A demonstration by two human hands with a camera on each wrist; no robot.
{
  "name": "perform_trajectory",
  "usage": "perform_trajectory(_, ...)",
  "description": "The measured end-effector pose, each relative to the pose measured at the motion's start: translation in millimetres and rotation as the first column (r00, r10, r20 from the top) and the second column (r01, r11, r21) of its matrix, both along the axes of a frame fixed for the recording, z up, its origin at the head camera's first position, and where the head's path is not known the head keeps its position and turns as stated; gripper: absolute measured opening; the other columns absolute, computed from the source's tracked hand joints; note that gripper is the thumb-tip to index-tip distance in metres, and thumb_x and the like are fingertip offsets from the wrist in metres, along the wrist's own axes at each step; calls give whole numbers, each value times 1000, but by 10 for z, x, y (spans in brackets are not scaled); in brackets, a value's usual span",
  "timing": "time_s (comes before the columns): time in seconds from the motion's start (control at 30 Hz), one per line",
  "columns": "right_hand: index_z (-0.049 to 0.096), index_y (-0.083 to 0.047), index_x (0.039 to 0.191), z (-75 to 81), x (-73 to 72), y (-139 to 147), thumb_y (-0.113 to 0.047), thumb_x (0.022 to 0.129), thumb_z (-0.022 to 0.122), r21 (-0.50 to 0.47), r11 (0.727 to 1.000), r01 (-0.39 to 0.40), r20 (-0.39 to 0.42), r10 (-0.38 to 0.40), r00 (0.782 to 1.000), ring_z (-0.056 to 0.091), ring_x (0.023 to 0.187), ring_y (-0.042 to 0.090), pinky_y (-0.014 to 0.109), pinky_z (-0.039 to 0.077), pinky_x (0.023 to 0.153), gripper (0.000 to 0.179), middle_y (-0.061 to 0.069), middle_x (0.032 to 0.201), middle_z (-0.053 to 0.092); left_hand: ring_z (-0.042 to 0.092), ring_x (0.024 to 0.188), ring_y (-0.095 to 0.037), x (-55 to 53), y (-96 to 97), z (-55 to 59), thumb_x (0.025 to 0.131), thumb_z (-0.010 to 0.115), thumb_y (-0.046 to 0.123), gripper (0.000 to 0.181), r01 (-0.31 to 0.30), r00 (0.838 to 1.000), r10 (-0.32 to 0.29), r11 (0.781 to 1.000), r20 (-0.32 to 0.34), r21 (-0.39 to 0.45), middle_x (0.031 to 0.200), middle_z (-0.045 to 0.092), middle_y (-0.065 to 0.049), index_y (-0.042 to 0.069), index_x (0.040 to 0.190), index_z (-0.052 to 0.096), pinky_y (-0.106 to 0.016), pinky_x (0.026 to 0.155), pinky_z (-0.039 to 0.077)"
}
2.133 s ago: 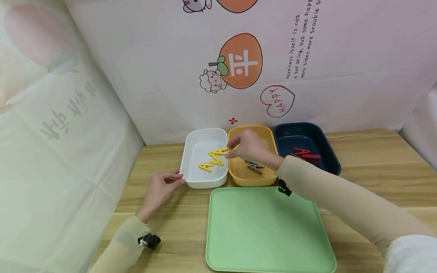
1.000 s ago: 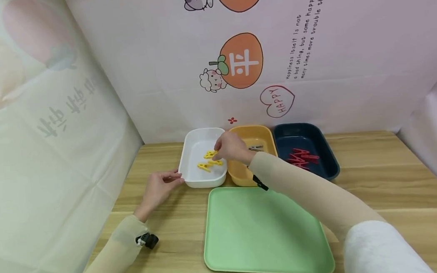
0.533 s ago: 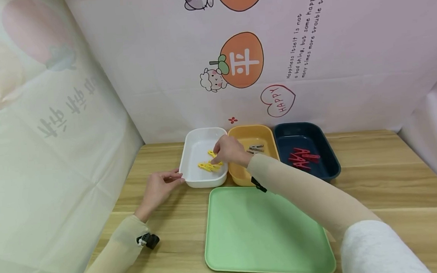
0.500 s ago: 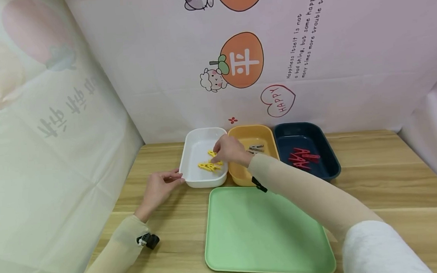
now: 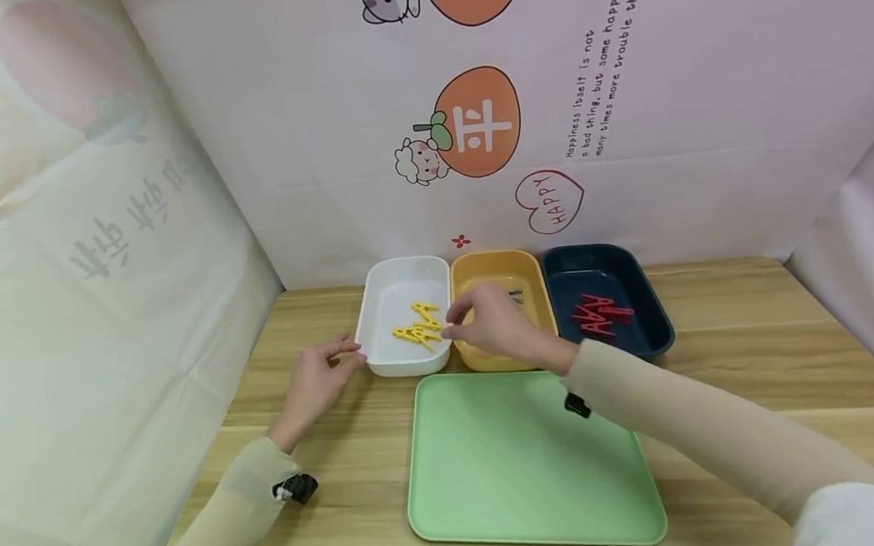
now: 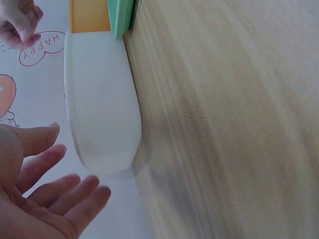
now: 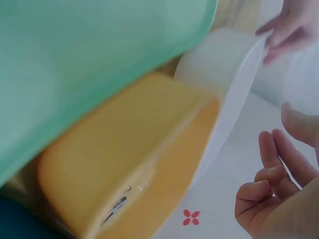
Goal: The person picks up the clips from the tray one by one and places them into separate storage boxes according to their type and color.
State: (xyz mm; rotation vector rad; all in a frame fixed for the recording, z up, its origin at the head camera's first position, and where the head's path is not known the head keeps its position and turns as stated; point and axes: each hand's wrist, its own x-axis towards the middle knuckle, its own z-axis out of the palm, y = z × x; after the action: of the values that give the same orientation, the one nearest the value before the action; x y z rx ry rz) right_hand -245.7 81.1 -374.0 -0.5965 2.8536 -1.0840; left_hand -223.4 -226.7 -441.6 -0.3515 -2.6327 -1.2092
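At the near left corner of the white tray is my left hand, its fingertips at the rim. Its thumb and fingers are spread apart in the left wrist view. Several yellow clothespins lie inside that tray. My right hand hovers over the yellow tray, fingertips near the white tray's right rim. Thumb and fingers stand apart with nothing between them in the right wrist view. Grey clothespins lie in the yellow tray, partly hidden by the hand in the head view. Red clothespins lie in the dark blue tray.
In front of the row of trays, a green tray lies flat on the wooden table. A printed cloth hangs close behind the trays, with another cloth along the left side.
My right hand reached into the white tray, shifted the yellow clothespins there closer together, then drew back to the right over the yellow tray. My left hand has stayed at the white tray's corner.
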Motion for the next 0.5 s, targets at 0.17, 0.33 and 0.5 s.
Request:
perform_trajectory(0.17,82,-16,96,-19,390,243,-22,94,84,2,1000,-16,-75,16,997,59,87,19,36,51,75,6,-8,90,72,63,127,-41,96,71,133,96,78,11,21,-32,997,30,999,-69,-30,135,67,-23,-3,113,78,-55,99,55)
perform_trajectory(0.33,79,-18,89,-58,684,531,-15,94,81,32,999,-15,-98,18,995,56,70,14,31,50,61,7,-9,82,68,69,73,-23,224,219,243,95,78,10,14,-15,991,-5,988,-130,-151,79,74,-7,7,81,76,-41,68,60)
perform_trajectory(0.5,73,-20,81,-147,895,793,-9,91,76,59,998,-11,-69,15,997,52,63,10,28,47,57,16,-11,71,62,47,53,-8,381,389,232,94,72,8,32,52,994,-79,954,-79,-296,58,50,9,18,66,60,-27,49,41)
